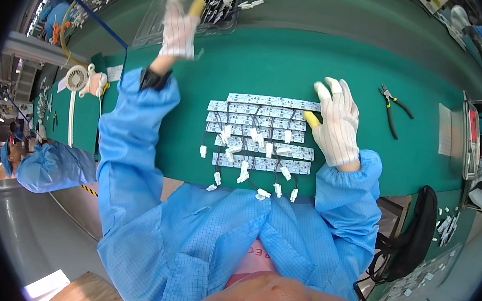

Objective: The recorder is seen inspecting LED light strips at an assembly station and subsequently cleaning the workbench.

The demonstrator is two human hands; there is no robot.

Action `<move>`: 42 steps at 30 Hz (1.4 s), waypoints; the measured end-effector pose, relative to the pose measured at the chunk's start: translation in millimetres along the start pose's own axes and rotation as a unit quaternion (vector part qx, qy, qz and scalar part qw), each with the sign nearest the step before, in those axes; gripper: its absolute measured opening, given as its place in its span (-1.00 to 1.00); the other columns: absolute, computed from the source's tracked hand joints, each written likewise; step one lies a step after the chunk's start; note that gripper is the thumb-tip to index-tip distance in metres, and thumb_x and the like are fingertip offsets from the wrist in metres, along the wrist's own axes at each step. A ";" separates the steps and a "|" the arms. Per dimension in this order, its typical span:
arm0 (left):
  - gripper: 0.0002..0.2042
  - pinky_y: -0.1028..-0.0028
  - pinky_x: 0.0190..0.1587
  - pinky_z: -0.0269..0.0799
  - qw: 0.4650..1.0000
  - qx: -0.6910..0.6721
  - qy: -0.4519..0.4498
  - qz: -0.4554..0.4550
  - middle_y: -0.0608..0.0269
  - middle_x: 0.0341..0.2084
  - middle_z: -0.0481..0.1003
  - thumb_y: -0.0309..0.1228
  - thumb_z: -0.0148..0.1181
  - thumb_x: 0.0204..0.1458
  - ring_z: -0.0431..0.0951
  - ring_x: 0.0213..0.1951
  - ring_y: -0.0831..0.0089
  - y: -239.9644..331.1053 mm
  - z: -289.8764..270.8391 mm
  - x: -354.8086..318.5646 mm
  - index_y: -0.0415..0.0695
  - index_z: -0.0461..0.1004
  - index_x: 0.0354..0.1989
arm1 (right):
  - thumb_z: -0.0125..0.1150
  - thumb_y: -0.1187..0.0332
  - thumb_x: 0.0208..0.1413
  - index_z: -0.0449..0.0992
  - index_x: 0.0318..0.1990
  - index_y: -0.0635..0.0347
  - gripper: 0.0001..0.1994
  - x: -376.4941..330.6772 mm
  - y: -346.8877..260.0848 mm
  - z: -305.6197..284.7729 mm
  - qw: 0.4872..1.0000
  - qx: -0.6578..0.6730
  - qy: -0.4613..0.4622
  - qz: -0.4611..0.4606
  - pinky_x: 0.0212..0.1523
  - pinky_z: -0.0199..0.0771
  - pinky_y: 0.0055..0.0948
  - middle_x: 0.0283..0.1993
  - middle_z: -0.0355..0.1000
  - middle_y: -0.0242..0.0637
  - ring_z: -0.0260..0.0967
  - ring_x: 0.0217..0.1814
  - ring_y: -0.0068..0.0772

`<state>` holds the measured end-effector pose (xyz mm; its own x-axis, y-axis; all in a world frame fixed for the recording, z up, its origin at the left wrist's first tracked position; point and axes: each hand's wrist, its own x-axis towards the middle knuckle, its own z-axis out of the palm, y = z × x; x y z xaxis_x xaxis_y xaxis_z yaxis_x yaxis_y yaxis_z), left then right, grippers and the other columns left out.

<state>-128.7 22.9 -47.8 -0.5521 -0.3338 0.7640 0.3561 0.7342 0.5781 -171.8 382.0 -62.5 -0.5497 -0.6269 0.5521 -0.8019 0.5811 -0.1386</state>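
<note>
Several narrow white circuit board strips (pixel 266 122) lie in stacked rows on the green mat, with dark wires and white plug connectors (pixel 243 172) trailing toward me. My right hand (pixel 336 127), in a striped white glove with a yellow thumb cover, rests at their right ends. Its fingers are spread, and the thumb touches or nearly touches the upper strips. My left hand (pixel 180 29), gloved alike, is stretched out to the far left beside a clear plastic tray (pixel 149 27) of wired connectors (pixel 221 2). Its fingers are blurred but extended, thumb apart, and nothing shows in them.
Cutting pliers (pixel 391 108) with black and yellow handles lie to the right. A small fan (pixel 77 79) stands at the left, near a blue post (pixel 90 11). Beyond it a co-worker's blue sleeve (pixel 58 167) shows. A black chair back (pixel 415 238) is at lower right.
</note>
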 end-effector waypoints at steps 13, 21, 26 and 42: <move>0.02 0.28 0.23 0.06 0.885 -0.273 -0.202 -0.319 -0.06 0.14 0.19 0.08 0.32 -0.19 0.22 0.17 0.28 155.2 -47.6 -138.1 -0.25 -0.14 0.31 | 0.27 0.33 0.00 0.36 -0.10 0.23 -0.66 1.9 -20.8 -55.8 0.689 0.667 -0.136 0.251 -0.35 0.48 -0.58 -0.17 0.41 -0.14 0.47 -0.29 -0.40; -0.45 0.50 -0.05 0.42 0.898 -0.290 -0.074 -0.322 0.07 -0.09 0.45 -0.32 0.32 -0.10 0.49 -0.12 0.43 186.9 -49.6 -156.1 -0.34 0.29 0.05 | 0.21 0.35 0.05 0.35 -0.08 0.29 -0.68 -6.0 -36.8 -57.6 0.762 0.571 -0.184 0.242 -0.47 0.41 -0.65 -0.32 0.43 -0.22 0.43 -0.44 -0.54; -0.52 0.51 -0.10 0.46 0.949 -0.126 -0.135 -0.256 0.09 -0.16 0.48 -0.37 0.35 -0.17 0.52 -0.17 0.42 188.3 -58.8 -150.7 -0.34 0.41 -0.06 | 0.15 0.37 0.08 0.33 -0.03 0.31 -0.68 -11.3 -27.2 -56.7 0.803 0.517 -0.202 0.216 -0.51 0.34 -0.68 -0.43 0.43 -0.31 0.37 -0.51 -0.60; -0.55 0.57 -0.37 0.38 0.973 -0.045 -0.062 -0.217 0.31 -0.31 0.55 -0.21 0.34 -0.23 0.50 -0.47 0.52 174.5 -50.9 -173.2 -0.15 0.48 -0.14 | 0.22 0.22 0.09 0.30 0.00 0.36 -0.56 -15.6 -27.8 -60.0 0.692 0.669 -0.141 0.234 -0.49 0.40 -0.69 -0.46 0.44 -0.28 0.43 -0.49 -0.58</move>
<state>67.5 178.7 -64.6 -0.7495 -0.5230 0.4059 0.1306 0.4842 0.8652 -126.9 406.8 -18.0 -0.6950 -0.7182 0.0339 0.0833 -0.1273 -0.9884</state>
